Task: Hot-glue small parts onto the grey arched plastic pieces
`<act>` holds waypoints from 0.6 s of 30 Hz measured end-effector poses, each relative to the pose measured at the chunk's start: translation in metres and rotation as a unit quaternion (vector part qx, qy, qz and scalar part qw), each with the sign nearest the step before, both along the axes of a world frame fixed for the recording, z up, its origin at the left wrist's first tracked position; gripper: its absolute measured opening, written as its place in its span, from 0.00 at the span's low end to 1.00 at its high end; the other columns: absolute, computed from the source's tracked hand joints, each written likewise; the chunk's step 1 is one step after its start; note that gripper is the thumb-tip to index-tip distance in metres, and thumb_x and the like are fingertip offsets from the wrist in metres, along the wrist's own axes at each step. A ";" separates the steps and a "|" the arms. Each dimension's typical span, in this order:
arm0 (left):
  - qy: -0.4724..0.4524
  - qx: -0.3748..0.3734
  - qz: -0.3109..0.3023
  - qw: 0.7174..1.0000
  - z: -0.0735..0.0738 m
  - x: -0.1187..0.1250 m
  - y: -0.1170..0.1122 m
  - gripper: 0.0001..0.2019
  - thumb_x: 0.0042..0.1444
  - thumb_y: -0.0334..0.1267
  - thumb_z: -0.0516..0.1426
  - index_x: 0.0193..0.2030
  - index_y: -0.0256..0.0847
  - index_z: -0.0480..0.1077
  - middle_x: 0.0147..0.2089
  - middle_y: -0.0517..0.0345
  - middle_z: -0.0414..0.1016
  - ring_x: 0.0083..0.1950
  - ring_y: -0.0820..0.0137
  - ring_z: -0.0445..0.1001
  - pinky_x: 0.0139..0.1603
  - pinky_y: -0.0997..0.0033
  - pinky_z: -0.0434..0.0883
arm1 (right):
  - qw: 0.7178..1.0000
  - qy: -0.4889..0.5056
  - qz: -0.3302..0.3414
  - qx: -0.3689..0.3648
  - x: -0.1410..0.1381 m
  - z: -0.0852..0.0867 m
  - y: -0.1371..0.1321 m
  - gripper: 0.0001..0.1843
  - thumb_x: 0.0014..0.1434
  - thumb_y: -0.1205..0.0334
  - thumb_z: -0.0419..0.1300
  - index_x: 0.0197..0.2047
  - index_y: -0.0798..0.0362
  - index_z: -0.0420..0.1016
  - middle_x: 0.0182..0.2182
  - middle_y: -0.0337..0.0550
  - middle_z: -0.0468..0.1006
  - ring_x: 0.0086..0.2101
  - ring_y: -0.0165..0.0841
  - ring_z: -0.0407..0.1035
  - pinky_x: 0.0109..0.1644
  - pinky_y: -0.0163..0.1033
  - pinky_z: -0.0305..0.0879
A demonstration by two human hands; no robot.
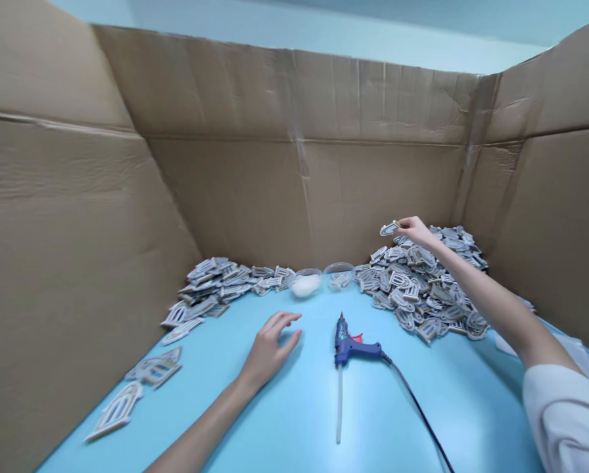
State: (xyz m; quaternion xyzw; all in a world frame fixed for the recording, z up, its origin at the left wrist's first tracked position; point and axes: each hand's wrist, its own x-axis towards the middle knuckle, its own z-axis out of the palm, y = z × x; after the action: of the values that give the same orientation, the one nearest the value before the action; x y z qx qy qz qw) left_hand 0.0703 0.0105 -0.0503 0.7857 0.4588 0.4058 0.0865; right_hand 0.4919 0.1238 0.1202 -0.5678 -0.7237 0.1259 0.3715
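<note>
Right hand (pixel 417 232) up over the far right side, thumb and fingertips pinched closed on one small flat white piece (pixel 388 228); that piece is in the air, in front of the back cardboard wall (pixel 255 197), just above the left part of the big right-hand pile (pixel 398 286) of similar pieces. Left hand (pixel 268 349) over the middle of the blue table (pixel 275 427), fingers loosely curved, thumb apart, nothing in its grip (can't tell if it touches the tabletop). Glue gun (pixel 342 348) lies to the right of the left hand, nozzle pointing away, red trigger (pixel 357 337) on its right, clear glue stick (pixel 339 404) out the back, dark cord (pixel 415 397) running toward the near edge. Two clear round containers at the back between the piles: left one (pixel 306 284) with something white, right one (pixel 339 269) by a few pieces. Left pile (pixel 218 282) against the cardboard, loose pieces (pixel 117 412) nearer. Clear plastic (pixel 578 355) far right, partly behind the right forearm.
</note>
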 end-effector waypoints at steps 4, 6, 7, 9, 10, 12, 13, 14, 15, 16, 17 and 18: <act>0.016 0.045 0.000 0.999 0.006 0.008 -0.015 0.20 0.68 0.46 0.55 0.62 0.40 0.73 0.55 0.45 0.78 0.50 0.63 0.79 0.58 0.58 0.78 | 0.977 0.126 0.138 -0.101 -0.086 -0.043 -0.038 0.10 0.54 0.60 0.63 0.34 0.58 0.82 0.27 0.41 0.79 0.30 0.30 0.68 0.36 0.36 0.65; 0.035 0.116 0.006 0.993 0.008 0.013 -0.024 0.24 0.69 0.49 0.56 0.67 0.41 0.70 0.59 0.43 0.76 0.55 0.61 0.78 0.60 0.57 0.77 | 0.950 0.173 0.196 -0.168 -0.127 -0.066 -0.061 0.09 0.49 0.61 0.65 0.29 0.58 0.81 0.25 0.42 0.78 0.27 0.30 0.67 0.33 0.35 0.63; 0.048 0.153 0.012 0.987 0.009 0.015 -0.028 0.27 0.68 0.52 0.58 0.69 0.40 0.68 0.61 0.41 0.75 0.58 0.59 0.77 0.60 0.57 0.76 | 0.935 0.193 0.218 -0.201 -0.144 -0.075 -0.073 0.08 0.47 0.61 0.65 0.28 0.58 0.81 0.24 0.42 0.77 0.26 0.29 0.66 0.32 0.36 0.62; 0.076 0.213 0.032 0.974 0.011 0.018 -0.035 0.34 0.65 0.58 0.62 0.70 0.39 0.67 0.61 0.39 0.75 0.60 0.56 0.76 0.59 0.56 0.76 | 0.908 0.226 0.246 -0.254 -0.171 -0.090 -0.092 0.06 0.46 0.62 0.65 0.27 0.57 0.81 0.23 0.43 0.76 0.25 0.29 0.65 0.31 0.36 0.62; 0.088 0.230 0.046 0.968 0.012 0.018 -0.037 0.34 0.63 0.59 0.63 0.69 0.39 0.68 0.60 0.39 0.76 0.58 0.56 0.77 0.57 0.57 0.75 | 0.896 0.239 0.254 -0.275 -0.181 -0.095 -0.099 0.06 0.46 0.63 0.64 0.27 0.57 0.81 0.23 0.43 0.76 0.25 0.29 0.65 0.30 0.36 0.62; 0.099 0.238 0.068 0.964 0.015 0.017 -0.041 0.29 0.63 0.58 0.63 0.62 0.39 0.75 0.54 0.42 0.79 0.53 0.57 0.78 0.52 0.59 0.74 | 0.879 0.259 0.262 -0.302 -0.193 -0.100 -0.109 0.05 0.47 0.64 0.65 0.27 0.56 0.81 0.24 0.44 0.76 0.25 0.29 0.65 0.31 0.36 0.62; 0.095 0.227 0.071 0.967 0.016 0.016 -0.042 0.25 0.63 0.56 0.64 0.57 0.40 0.78 0.50 0.44 0.81 0.50 0.58 0.78 0.51 0.60 0.73 | 0.874 0.265 0.263 -0.310 -0.196 -0.101 -0.111 0.05 0.48 0.64 0.65 0.28 0.56 0.81 0.24 0.44 0.76 0.26 0.29 0.66 0.31 0.36 0.63; 0.082 0.208 0.067 0.972 0.018 0.016 -0.043 0.21 0.63 0.54 0.64 0.53 0.40 0.80 0.46 0.46 0.81 0.48 0.59 0.78 0.50 0.60 0.71 | 0.871 0.269 0.263 -0.315 -0.198 -0.102 -0.113 0.05 0.49 0.64 0.66 0.29 0.56 0.81 0.25 0.45 0.77 0.26 0.29 0.67 0.31 0.36 0.63; 0.057 0.179 0.055 0.981 0.020 0.015 -0.043 0.18 0.63 0.52 0.65 0.49 0.40 0.81 0.44 0.48 0.81 0.47 0.61 0.78 0.50 0.61 0.71 | 0.870 0.271 0.262 -0.319 -0.198 -0.102 -0.114 0.05 0.50 0.64 0.66 0.30 0.57 0.81 0.26 0.46 0.78 0.27 0.29 0.67 0.32 0.36 0.64; 0.018 0.139 0.037 0.989 0.022 0.015 -0.043 0.15 0.61 0.50 0.66 0.47 0.41 0.82 0.43 0.49 0.82 0.46 0.62 0.77 0.50 0.62 0.70 | 0.870 0.270 0.260 -0.321 -0.198 -0.102 -0.115 0.05 0.51 0.64 0.66 0.30 0.57 0.81 0.27 0.47 0.78 0.27 0.29 0.68 0.32 0.36 0.64; -0.039 0.083 0.017 0.996 0.023 0.016 -0.042 0.15 0.59 0.48 0.67 0.46 0.41 0.82 0.43 0.50 0.82 0.45 0.63 0.77 0.50 0.63 0.70 | 0.871 0.267 0.257 -0.322 -0.197 -0.102 -0.115 0.06 0.53 0.63 0.67 0.31 0.57 0.81 0.28 0.48 0.79 0.28 0.30 0.69 0.32 0.36 0.65; -0.104 0.018 0.000 0.994 0.024 0.016 -0.042 0.15 0.55 0.47 0.69 0.46 0.41 0.83 0.43 0.50 0.82 0.45 0.64 0.76 0.49 0.65 0.70 | 0.873 0.261 0.253 -0.323 -0.196 -0.102 -0.115 0.07 0.55 0.62 0.67 0.32 0.57 0.80 0.29 0.49 0.80 0.28 0.30 0.70 0.33 0.36 0.66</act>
State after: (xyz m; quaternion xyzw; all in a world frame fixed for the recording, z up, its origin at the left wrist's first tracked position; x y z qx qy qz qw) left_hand 0.0868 -0.0310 -0.0260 0.7409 0.4397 0.4935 0.1196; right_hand 0.2957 0.0086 0.0182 -0.3999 -0.6382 0.5866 0.2980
